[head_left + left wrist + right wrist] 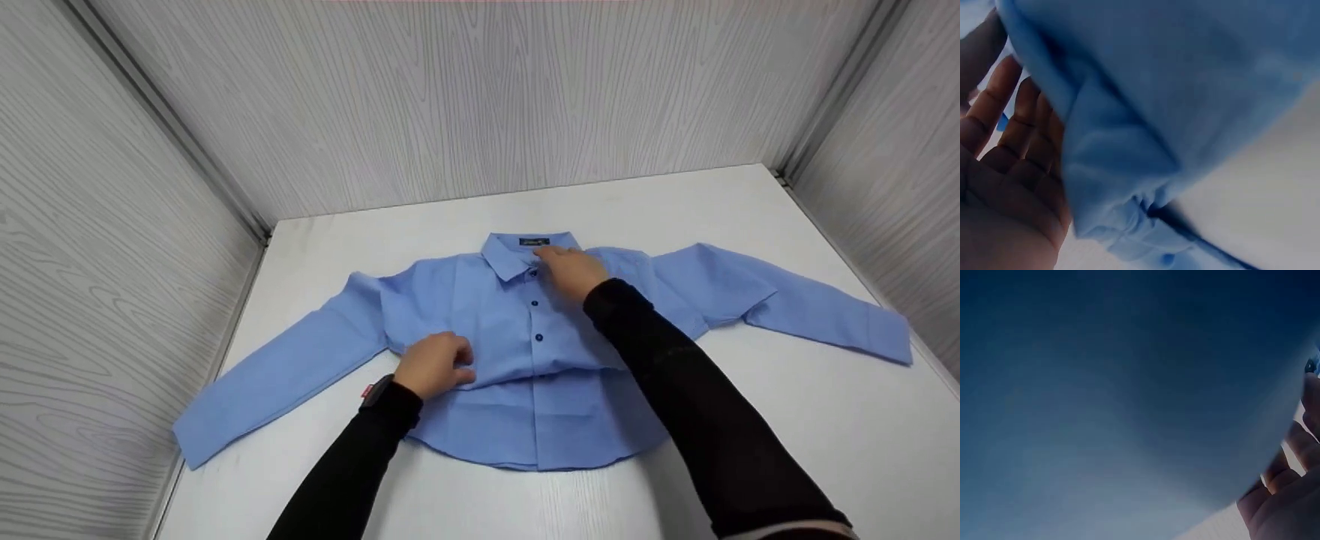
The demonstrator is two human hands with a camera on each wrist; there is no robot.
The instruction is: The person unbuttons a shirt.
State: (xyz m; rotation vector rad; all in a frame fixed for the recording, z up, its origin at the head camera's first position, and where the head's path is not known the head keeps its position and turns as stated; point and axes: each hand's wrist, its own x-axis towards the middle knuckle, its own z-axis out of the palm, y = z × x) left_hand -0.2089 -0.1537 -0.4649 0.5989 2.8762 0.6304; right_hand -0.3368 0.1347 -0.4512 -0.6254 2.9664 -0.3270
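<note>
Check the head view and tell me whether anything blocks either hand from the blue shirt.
Nothing visible does. The left hand is over the front of the blue shirt and the right hand is at its collar, with no other object between.

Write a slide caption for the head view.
Blue shirt spread on a white table, right grip at its collar, left grip over its front.

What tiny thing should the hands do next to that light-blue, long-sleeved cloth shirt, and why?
Maybe the bare left hand should gently smooth the light-blue cloth shirt down toward its curved hem, because a wide fold runs across the lower front, close to that hand.
</note>
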